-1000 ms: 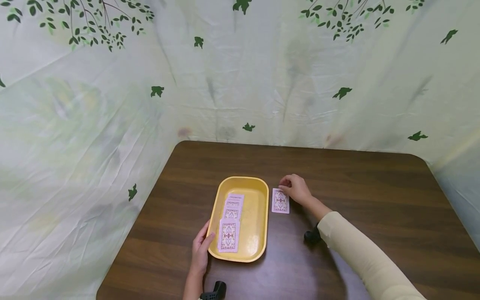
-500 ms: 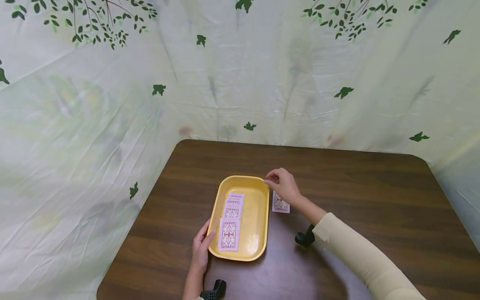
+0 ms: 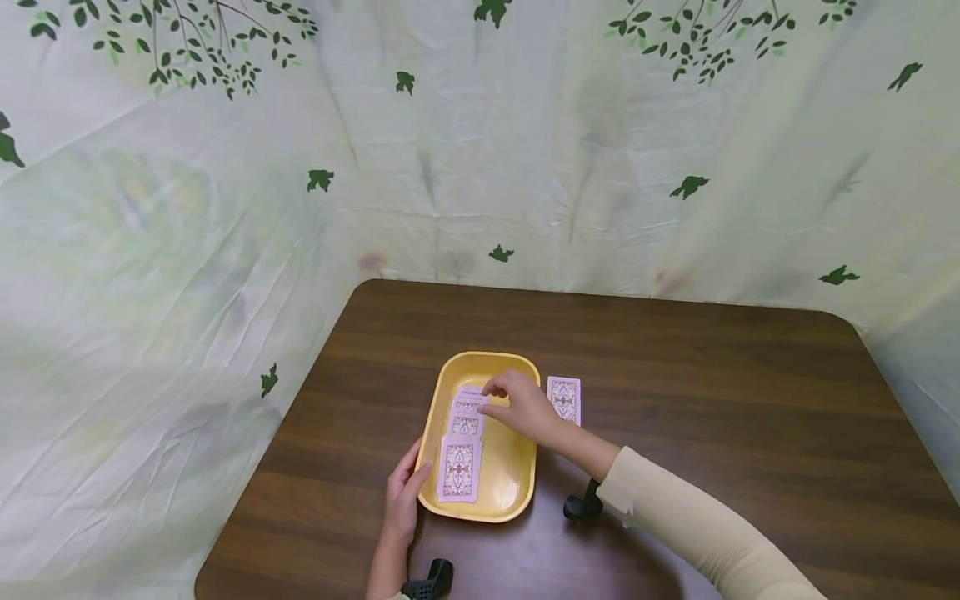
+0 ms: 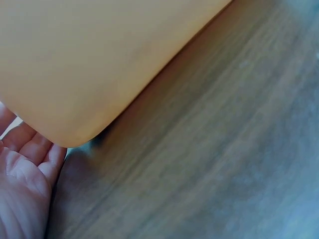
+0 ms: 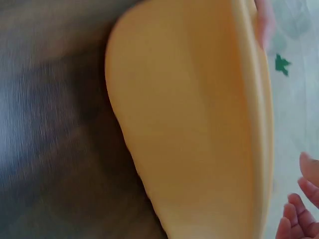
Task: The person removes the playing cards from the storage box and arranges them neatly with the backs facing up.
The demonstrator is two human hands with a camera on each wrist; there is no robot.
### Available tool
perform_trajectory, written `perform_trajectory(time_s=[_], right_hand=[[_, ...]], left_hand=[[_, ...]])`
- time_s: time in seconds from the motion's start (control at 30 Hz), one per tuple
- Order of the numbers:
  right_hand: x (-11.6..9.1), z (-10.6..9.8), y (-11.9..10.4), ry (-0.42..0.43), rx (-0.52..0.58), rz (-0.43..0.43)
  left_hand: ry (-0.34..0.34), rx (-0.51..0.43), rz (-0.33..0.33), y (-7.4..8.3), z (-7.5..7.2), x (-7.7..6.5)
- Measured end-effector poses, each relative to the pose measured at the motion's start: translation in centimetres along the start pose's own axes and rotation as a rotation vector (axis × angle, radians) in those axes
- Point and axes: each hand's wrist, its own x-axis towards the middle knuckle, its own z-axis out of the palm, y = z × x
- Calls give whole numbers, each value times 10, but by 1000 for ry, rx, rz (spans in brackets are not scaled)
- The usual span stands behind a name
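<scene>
A yellow tray (image 3: 506,475) sits on the table, with several purple-backed playing cards (image 3: 459,471) overlapping in a column along its left side. My left hand (image 3: 402,497) grips the tray's near left edge, thumb over the rim; its fingers show against the tray in the left wrist view. Over the tray's far half is my right hand (image 3: 522,410), thumb and forefinger apart and nothing visible between them, fingertips at the right edge of the farther cards. In the right wrist view its fingers (image 5: 297,216) look loosely bent. Another playing card (image 3: 564,398) lies face down right of the tray, partly behind the right wrist.
The brown wooden table (image 3: 712,400) extends far to the right. A pale cloth (image 3: 600,167) with leaf prints hangs behind and on the left. Black wrist devices sit below each hand, the left device (image 3: 431,579) near the bottom edge.
My right hand has moved left from the card on the table, across the rim and over the tray. That card stays on the table, and the left hand keeps its grip.
</scene>
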Motion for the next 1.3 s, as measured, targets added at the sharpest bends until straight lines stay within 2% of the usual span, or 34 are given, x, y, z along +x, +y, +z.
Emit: perform_trajectory(time_s=[0.27,0.43,0.7,0.93,1.17,1.3], right_hand=[[-6,28,-7,-124,-37,-6],[-10,42,-9,-193,-130,-11],[-18,56,-19,-317,-267,34],[-24,66,-23,-352,-354,26],[-27,71,-22,-351,-430,-9],[-28,71,-25,-348,-450,-19]], left_hand=[[-4,-5,17,-2,-1,0],[-7,-11,25,-2,-1,0],[1,26,30,-2,-1,0],[11,7,31,-3,-1,1],[5,-7,38,-5,-1,1],[2,4,21,-3,-2,1]])
